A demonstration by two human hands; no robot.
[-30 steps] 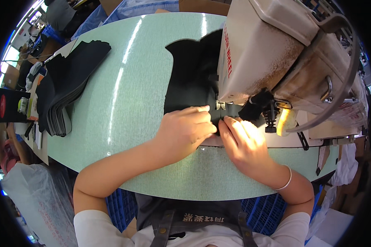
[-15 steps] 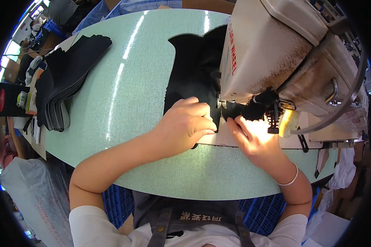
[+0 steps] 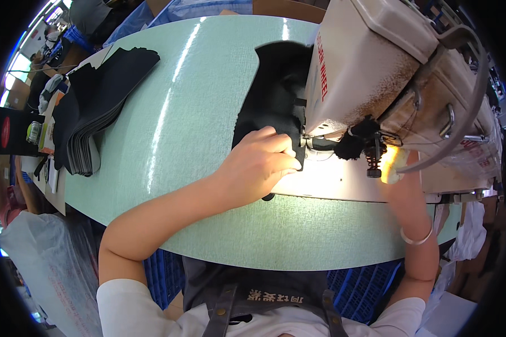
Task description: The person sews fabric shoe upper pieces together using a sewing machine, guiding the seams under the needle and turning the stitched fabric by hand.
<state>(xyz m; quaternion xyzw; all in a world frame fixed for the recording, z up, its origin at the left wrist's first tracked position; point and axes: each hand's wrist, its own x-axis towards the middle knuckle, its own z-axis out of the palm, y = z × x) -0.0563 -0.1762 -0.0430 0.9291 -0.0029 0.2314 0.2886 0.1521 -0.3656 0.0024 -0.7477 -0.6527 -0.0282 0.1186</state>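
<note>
My left hand (image 3: pixel 256 162) pinches the near edge of a black sheet piece (image 3: pixel 275 92), perhaps leather or fabric. That piece lies flat on the table, its right side running under the head of a white sewing machine (image 3: pixel 371 62). My fingertips are just left of the presser foot (image 3: pixel 304 140). On the right, my right hand (image 3: pixel 402 188) reaches up beside the lit lamp (image 3: pixel 392 164). Its fingers are hidden behind the machine parts and blurred, so I cannot see whether they hold anything.
A stack of black cut pieces (image 3: pixel 104 106) lies at the table's left. The pale green table (image 3: pixel 208 230) curves round in front of me. Blue crates (image 3: pixel 365 286) stand below its near edge, and a large plastic bag (image 3: pixel 48 269) is at lower left.
My right hand has left the needle area and moved right, up behind the lamp. The black piece has shifted slightly right, and my left hand still grips its edge.
</note>
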